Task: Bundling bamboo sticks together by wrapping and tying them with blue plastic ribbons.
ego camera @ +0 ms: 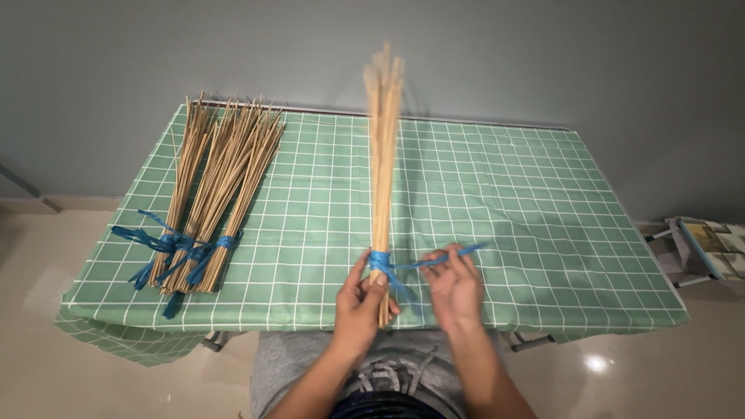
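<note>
Two bare hands work at the near edge of the table (543,233), which is draped in a green cloth with a white grid; the left hand (361,304) is curled around the lower end of a bundle of thin pale sticks (382,167), thumb and fingers closed on it just below a blue ribbon (379,261) wrapped about the sticks; the bundle stands nearly upright, leaning slightly away from the person, its top blurred against the grey wall (543,54); its foot sits close to the middle of the near edge. The right hand (455,287) is just beside the left, fingers pressed together and pinching a loose tail of the blue ribbon, which runs taut from the wrap out to the right and a little upward; a second tail hangs down below the wrap, between the two hands.

Toward the left end of the table lie three finished bundles (221,186), side by side and touching, their tops fanning toward the far left corner; each is tied near its lower end with blue ribbon bows (174,247) whose tails trail toward the near left corner and over the edge. Beyond the right end of the table, on the pale floor, part of a small folding rack (702,248) shows.
</note>
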